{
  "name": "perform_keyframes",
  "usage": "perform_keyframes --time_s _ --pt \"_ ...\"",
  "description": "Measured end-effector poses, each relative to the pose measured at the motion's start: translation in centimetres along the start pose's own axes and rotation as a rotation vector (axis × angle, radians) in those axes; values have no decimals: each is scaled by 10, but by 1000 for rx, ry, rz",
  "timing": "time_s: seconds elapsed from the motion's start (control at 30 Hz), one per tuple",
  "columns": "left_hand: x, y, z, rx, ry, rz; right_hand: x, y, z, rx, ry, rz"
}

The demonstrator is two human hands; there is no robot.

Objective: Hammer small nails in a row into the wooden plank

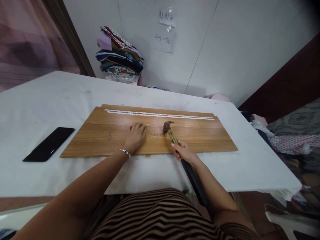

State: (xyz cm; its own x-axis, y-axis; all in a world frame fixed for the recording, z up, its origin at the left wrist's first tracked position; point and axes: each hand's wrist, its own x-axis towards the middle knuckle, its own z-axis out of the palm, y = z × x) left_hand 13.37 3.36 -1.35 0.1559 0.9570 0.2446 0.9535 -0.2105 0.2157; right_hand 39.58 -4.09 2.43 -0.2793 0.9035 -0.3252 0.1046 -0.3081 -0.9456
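A wooden board (205,138) lies flat on the table before me. My left hand (136,136) rests on it, palm down with fingers stretched out, left of the middle. In my right hand (184,150) is a claw hammer (192,176), gripped around its handle partway up. Its rusty head is at the board's middle, over or on a row of small dark spots; whether it touches cannot be made out. Several loose nails (110,135) lie on the board to the left of my left hand. Two white measuring strips (160,115) run along its far side.
A black phone-like slab (49,144) lies left of the board on the white-covered table (82,180). Folded clothes (121,55) are stacked at the back against the wall. Paper notes (163,40) hang there. A white plastic chair (292,220) stands at the lower right.
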Motion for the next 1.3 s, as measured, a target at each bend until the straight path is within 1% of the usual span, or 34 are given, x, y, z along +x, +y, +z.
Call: perform_keyframes --time_s 0.37,0.73,0.87,1.07,1.3 --pt "0 -2 3 -14 4 5 -1 0 0 7 -4 2" --pt "0 0 0 -16 1 3 -1 1 -1 -6 -1 -3" --pt "0 0 1 -17 -3 -3 -1 0 -1 -7 -5 22" --pt "0 0 0 -7 -8 -3 -3 -5 0 -4 7 -1" --pt "1 -1 1 -22 5 -4 0 2 0 -6 11 13"
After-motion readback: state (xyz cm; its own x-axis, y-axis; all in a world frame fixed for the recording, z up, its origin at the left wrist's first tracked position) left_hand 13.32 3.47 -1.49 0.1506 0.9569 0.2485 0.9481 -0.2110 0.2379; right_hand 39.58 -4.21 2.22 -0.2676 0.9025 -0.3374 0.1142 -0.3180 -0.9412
